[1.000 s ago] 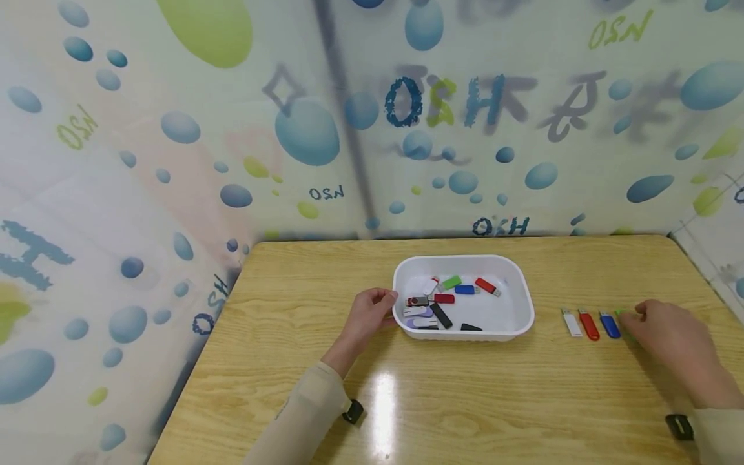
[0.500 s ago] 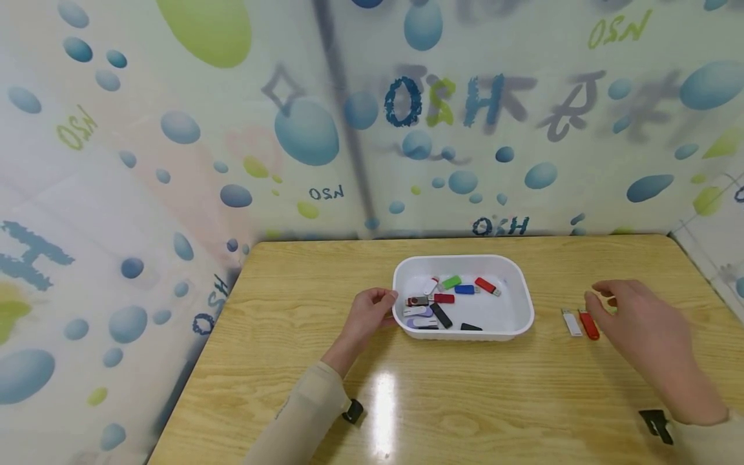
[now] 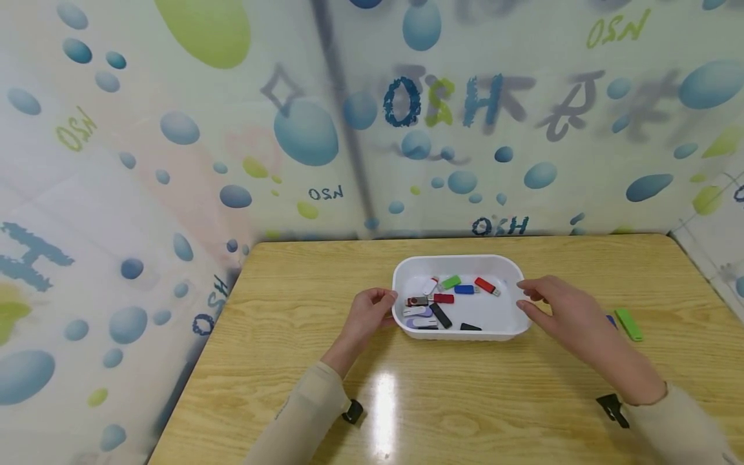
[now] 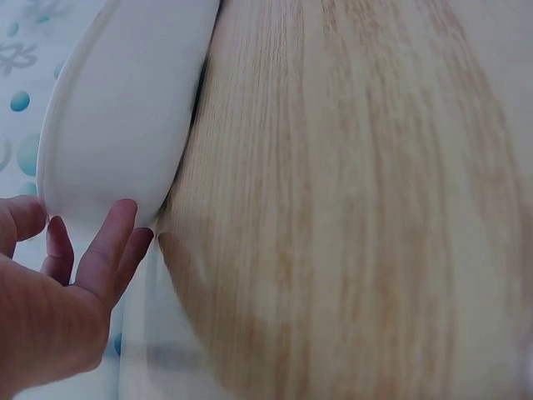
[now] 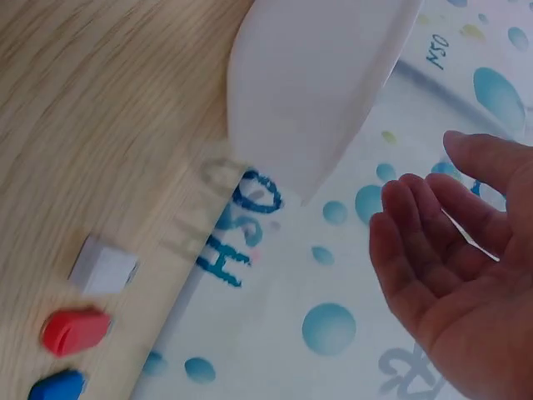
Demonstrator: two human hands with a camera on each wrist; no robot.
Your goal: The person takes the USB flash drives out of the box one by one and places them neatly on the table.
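Observation:
A white plastic tray (image 3: 517, 316) holding several USB flash drives stands on the table. My left hand (image 3: 370, 316) grips its left rim; in the left wrist view, the thumb is at the rim and the other fingers lie along the outer wall. My right hand (image 3: 566, 313) is beside the tray's right end, thumb and fingers apart and nothing between them. In the right wrist view a gap shows between the fingertips and the tray wall. Behind this hand lie a green flash drive (image 3: 629, 324), a blue one (image 5: 58, 387), a red one (image 5: 75, 331) and a white one (image 5: 103, 267).
Inside the tray are a red flash drive (image 3: 487, 286), a green flash drive (image 3: 451, 282), a blue flash drive (image 3: 465, 289) and a black flash drive (image 3: 441, 315), among others. A patterned cloth wall (image 3: 232, 129) rises behind the wooden table (image 3: 302, 284).
My right hand has moved left from the row of flash drives to the tray's right end, bringing the green drive into full view. My left hand and the tray have stayed in place.

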